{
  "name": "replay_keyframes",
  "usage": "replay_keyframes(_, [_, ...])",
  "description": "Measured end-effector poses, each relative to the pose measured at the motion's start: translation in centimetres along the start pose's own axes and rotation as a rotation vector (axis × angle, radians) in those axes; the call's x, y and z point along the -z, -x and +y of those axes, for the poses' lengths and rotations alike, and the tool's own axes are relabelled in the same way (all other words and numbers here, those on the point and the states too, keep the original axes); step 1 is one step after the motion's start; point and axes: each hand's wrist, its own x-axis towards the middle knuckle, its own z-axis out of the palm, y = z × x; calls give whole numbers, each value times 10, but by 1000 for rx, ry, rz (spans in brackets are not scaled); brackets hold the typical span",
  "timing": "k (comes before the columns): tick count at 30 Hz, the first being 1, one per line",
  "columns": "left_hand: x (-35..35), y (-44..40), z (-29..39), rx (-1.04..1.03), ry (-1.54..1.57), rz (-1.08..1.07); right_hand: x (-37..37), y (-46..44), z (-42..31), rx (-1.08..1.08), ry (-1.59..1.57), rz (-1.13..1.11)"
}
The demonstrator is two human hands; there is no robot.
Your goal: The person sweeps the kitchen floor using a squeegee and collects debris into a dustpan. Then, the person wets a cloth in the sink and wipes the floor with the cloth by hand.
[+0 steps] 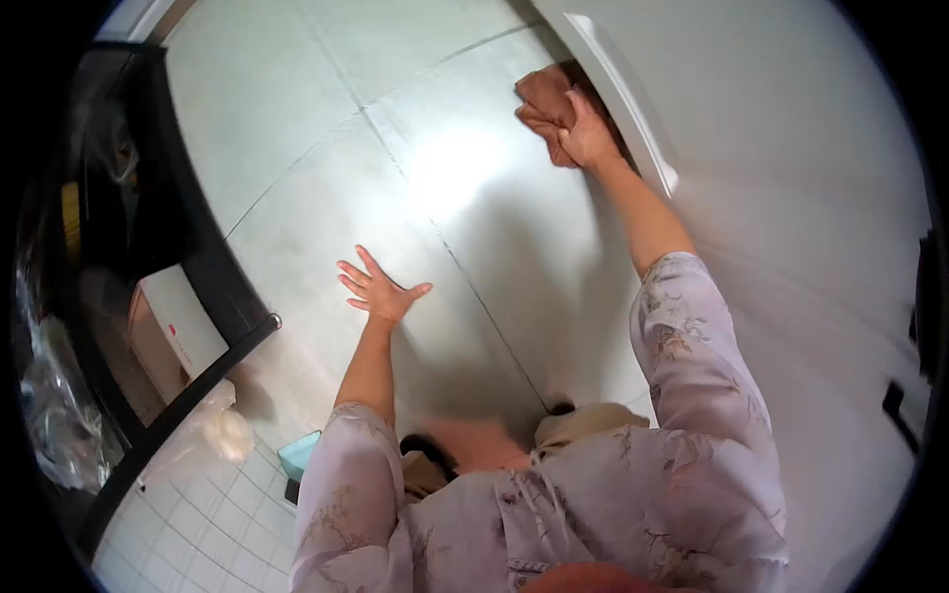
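Note:
Beside the base of a white panel [633, 109], my right hand [590, 138] grips a crumpled brown cloth [546, 99] on the pale tiled floor [326, 188]. Its fingers are partly hidden behind the cloth. My left hand [381, 292] is spread wide over the floor, left of a tile joint, and holds nothing. Whether its palm presses on the tiles I cannot tell.
At the left stands a black-framed rack [203, 188] holding a white box [183, 321] and clear plastic wrapping [64, 415]. A plastic bag [213, 430] and a light-blue item [299, 455] are near its lower corner. A bright reflection lies mid-floor.

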Motion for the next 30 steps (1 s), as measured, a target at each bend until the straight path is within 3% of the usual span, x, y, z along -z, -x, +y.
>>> replay_keyframes(7, [-9, -3, -7, -62, -6, 28, 29, 187, 40, -294, -15, -60])
replay_keyframes(10, [-14, -6, -10, -82, -35, 69, 32, 270, 55, -310, 37, 43])
replay_keyframes(12, [-8, -3, -7, -54, -52, 38, 32, 314, 56, -527, 150, 74])
replay_keyframes(15, [-8, -3, -4, -33, -84, 38, 34, 371, 65, -534, 257, 120])
replay_keyframes(16, [-8, -3, -7, -42, -88, 35, 38, 389, 69, -516, 220, 138])
replay_keyframes(18, [-10, -6, -6, -33, -85, 46, 54, 431, 75, -706, -25, 182])
replay_keyframes(20, [-11, -6, -11, -62, -77, 47, 47, 498, 102, -676, -202, 439])
replay_keyframes(21, [-10, -7, -13, -88, -69, 53, 33, 533, 126, -677, -204, 438])
replay_keyframes(23, [-9, -6, -17, -113, -75, 49, 8, 587, 164, -1197, -238, 814])
replay_keyframes(26, [-6, -7, -25, -177, -114, 21, 68, 460, 52, -1070, -4, 416])
replay_keyframes(27, [-2, -5, -32, -215, -168, -18, 36, 457, 76, -1240, 161, 584])
replay_keyframes(30, [0, -2, -29, -209, -217, -23, 54, 392, 8, -1288, 90, 484])
